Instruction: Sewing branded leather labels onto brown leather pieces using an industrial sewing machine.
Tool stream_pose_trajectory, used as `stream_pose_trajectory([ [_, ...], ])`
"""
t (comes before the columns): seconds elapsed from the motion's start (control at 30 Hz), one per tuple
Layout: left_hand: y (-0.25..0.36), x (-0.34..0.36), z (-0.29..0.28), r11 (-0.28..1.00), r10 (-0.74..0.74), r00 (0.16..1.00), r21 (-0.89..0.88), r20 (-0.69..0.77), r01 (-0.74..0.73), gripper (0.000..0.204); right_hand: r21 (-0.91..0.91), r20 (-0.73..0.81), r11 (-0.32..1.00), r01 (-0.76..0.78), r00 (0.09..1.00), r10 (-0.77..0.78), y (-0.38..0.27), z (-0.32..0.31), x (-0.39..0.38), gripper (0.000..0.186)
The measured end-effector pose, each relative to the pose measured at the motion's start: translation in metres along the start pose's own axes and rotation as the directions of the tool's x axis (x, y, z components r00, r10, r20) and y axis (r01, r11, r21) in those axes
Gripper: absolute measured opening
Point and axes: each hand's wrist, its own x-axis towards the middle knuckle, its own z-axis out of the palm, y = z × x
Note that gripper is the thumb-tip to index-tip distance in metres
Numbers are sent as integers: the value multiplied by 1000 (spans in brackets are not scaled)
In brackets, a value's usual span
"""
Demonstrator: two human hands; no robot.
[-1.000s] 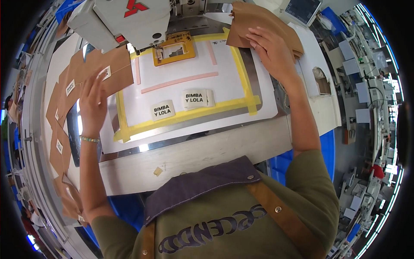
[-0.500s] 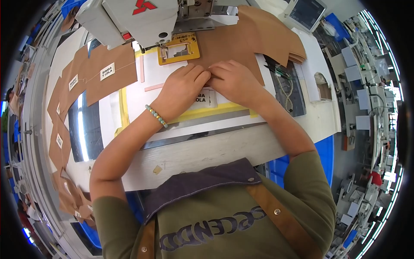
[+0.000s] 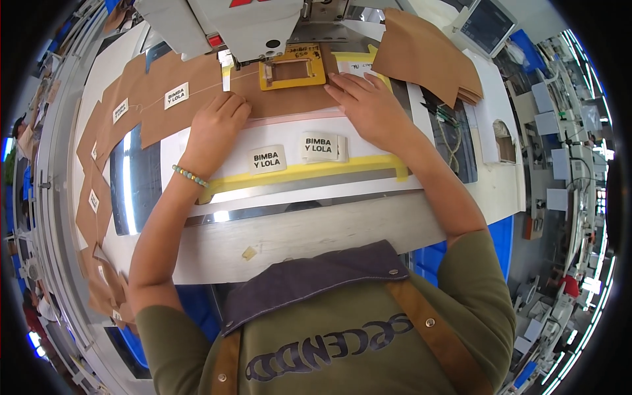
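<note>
A flat brown piece (image 3: pixel 283 102) lies under the yellow clamp frame (image 3: pixel 294 84) of a white sewing machine (image 3: pixel 253 23). My left hand (image 3: pixel 216 128) is at its left end, fingers bent together on the edge; the thumb is mostly hidden. At the right end, my right hand (image 3: pixel 370 112) lies palm down with its fingers spread, fingertips by the piece's edge. A pink strip (image 3: pixel 299 117) runs along the near edge. Closer to me on the white sheet lie a single white label (image 3: pixel 266 159) and a small stack of labels (image 3: pixel 318 146).
Brown pieces with labels (image 3: pixel 172 122), joined by thread, trail down the table's left side. A stack of brown pieces (image 3: pixel 421 56) sits at the back right, by a screen (image 3: pixel 486 27). Dark tools and a cord (image 3: pixel 451 125) lie right of my right hand.
The brown piece has shifted left and now lies beneath the yellow frame. My hands, which were together over the labels, have moved apart to its two ends, uncovering the labels.
</note>
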Motion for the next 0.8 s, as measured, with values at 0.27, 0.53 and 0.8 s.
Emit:
stream_pose_trajectory([
  [0.27, 23, -22, -16, 976, -187, 968, -80, 167, 202, 54, 125, 168, 989, -84, 984, 63, -1, -14, -21, 60],
  [0.53, 36, -29, -21, 953, -221, 949, -157, 224, 259, 65, 193, 143, 973, -127, 985, 100, -1, -18, -29, 70],
  [0.8, 37, -24, -22, 953, -190, 954, -189, 232, 236, 63, 201, 231, 973, -118, 970, 70, -1, -12, -32, 68],
])
